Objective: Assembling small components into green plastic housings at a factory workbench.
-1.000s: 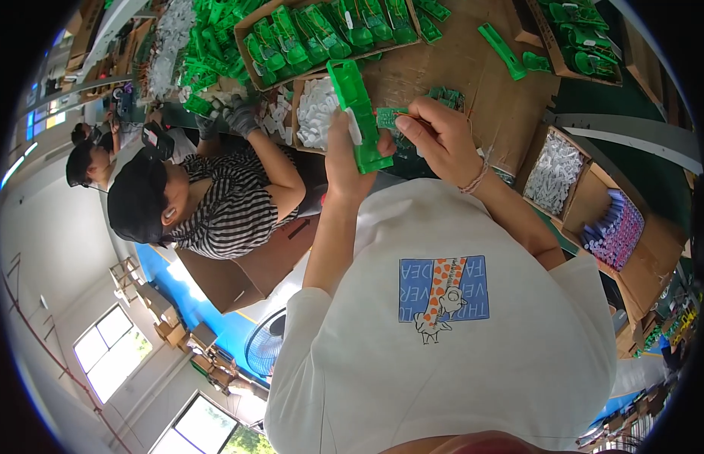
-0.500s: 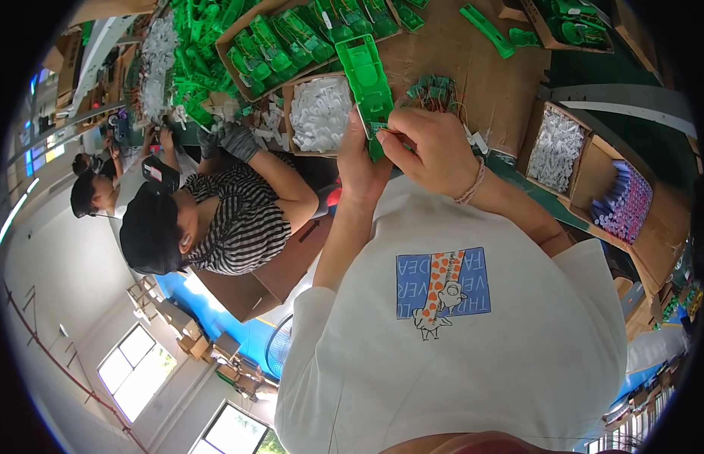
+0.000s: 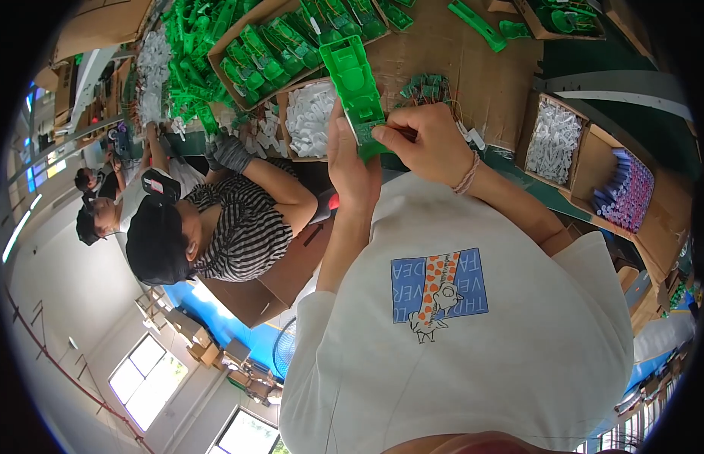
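My left hand point(image 3: 352, 166) is closed around the near end of a long green plastic housing point(image 3: 352, 69), which points away from me with its hollow side up. A small green circuit board point(image 3: 366, 133) lies in the near end of that housing. My right hand point(image 3: 434, 145) has its fingers curled, with thumb and forefinger at the board's right edge. Just beyond the right hand is a bunch of wired circuit boards point(image 3: 425, 88). Left of the housing stands a box of small white plastic parts point(image 3: 310, 110).
Green housings with wires fill a cardboard box point(image 3: 216, 59) at the far left, beside a heap of green parts point(image 3: 193, 45). At right are a box of clear-white pieces point(image 3: 552, 144) and purple cylindrical cells point(image 3: 626, 193). A gloved co-worker point(image 3: 238, 212) sits at my left.
The housing and both hands have shifted slightly left in view. My right fingers have come down from a pinch above the board to its edge.
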`<action>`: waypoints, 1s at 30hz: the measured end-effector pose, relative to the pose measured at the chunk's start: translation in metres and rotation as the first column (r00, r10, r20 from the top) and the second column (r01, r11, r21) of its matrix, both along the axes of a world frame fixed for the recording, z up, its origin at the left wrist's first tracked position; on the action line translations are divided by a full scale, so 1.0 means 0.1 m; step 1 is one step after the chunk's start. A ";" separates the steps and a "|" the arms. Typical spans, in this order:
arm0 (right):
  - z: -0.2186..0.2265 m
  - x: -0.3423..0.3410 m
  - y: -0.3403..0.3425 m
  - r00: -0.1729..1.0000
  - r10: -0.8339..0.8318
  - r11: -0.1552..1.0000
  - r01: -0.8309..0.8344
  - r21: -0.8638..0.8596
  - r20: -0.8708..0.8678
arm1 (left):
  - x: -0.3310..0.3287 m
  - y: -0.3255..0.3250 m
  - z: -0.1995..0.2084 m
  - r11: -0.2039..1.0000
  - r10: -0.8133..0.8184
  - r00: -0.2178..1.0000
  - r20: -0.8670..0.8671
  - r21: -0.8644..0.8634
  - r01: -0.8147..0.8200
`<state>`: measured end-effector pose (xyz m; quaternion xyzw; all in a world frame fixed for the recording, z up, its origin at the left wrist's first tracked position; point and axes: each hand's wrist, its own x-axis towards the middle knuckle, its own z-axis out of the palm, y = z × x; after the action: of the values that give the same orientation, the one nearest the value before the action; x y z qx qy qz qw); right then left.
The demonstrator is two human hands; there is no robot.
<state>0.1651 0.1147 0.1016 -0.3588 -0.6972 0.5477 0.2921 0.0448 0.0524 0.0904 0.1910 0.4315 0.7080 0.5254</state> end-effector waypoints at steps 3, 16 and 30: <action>-0.07 0.01 0.01 1.000 0.004 0.998 -0.004 -0.067 -0.004 | 0.01 0.00 -0.03 1.000 0.010 0.990 -0.139 -0.010 -0.011; -0.28 0.15 0.26 0.968 0.251 0.961 -0.245 -0.129 0.031 | 0.18 -0.01 -0.08 0.998 -0.005 0.915 -0.403 -0.056 -0.019; -0.29 0.04 0.04 0.973 0.074 0.996 -0.081 -0.023 -0.220 | 0.02 -0.09 -0.01 0.982 -0.104 0.990 -0.092 -0.166 0.088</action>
<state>0.1693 0.1190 0.0727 -0.2734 -0.6656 0.6058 0.3396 0.0464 0.0433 0.0898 0.2040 0.5035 0.6342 0.5502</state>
